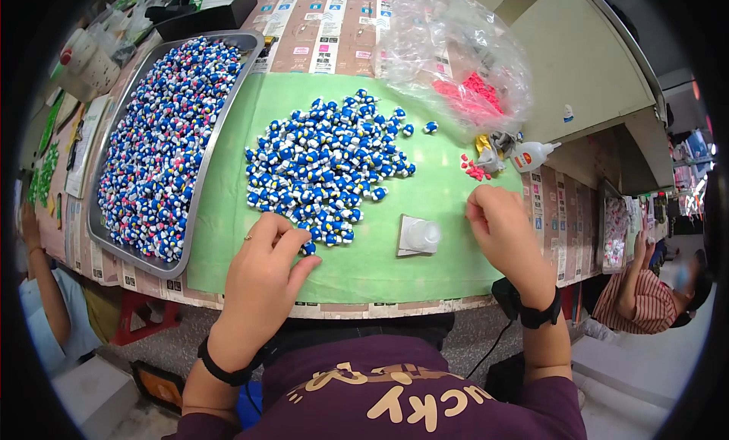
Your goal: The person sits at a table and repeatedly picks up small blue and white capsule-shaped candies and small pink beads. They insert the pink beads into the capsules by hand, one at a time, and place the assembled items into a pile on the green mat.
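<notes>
A loose heap of small blue-and-white figures with yellow dots lies on a green mat. At its near edge, the thumb and index finger of my left hand close around one small blue-and-white figure. My right hand is over the mat's right side with its fingers curled into a pinch; whatever they hold is hidden. Just beyond those fingertips sit several small pink pieces. Between my hands stands a small translucent cup on a whitish square block.
A metal tray full of similar figures, some with pink bits, stands left. Right of the mat's far end are a white squeeze bottle, crumpled grey-yellow material and a clear plastic bag with pink pieces. Other people sit at both sides.
</notes>
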{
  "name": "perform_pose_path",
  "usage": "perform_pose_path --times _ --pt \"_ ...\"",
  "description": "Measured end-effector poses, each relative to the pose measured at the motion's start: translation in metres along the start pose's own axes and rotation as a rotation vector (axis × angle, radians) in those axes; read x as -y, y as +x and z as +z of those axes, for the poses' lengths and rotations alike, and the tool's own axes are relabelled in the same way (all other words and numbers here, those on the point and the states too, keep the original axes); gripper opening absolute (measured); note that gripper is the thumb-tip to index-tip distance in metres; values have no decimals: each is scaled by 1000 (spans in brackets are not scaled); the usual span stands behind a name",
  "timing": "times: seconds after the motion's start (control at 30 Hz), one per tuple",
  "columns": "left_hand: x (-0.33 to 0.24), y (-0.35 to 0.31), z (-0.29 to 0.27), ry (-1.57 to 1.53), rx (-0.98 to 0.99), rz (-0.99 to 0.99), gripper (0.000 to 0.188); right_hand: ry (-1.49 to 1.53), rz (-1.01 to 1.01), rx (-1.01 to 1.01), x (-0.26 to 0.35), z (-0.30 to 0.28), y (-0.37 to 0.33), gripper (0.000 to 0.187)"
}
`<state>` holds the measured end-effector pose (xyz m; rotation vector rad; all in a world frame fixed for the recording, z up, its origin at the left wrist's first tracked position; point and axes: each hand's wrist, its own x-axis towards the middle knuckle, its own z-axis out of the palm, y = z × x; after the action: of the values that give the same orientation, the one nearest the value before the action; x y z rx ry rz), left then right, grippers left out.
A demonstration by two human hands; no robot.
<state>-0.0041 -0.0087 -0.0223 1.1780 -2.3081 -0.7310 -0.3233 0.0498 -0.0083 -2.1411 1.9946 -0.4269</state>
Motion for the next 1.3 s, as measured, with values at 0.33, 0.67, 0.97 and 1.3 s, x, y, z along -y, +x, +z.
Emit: perform_pose_path --times 0.33,0.67,0.97,1.3 --pt "1 2 3 -98 -56 182 26 481 29 -125 33 -25 -6 21" --pt "-46 20 3 -1349 316 -179 19 377 -434 -312 93 -23 -1 28" --pt "-43 18 11 -945 81 85 17 703 -237 -196 98 -17 -6 26" --pt "-47 16 10 -512 28 299 22 968 11 192 92 -23 -6 25"
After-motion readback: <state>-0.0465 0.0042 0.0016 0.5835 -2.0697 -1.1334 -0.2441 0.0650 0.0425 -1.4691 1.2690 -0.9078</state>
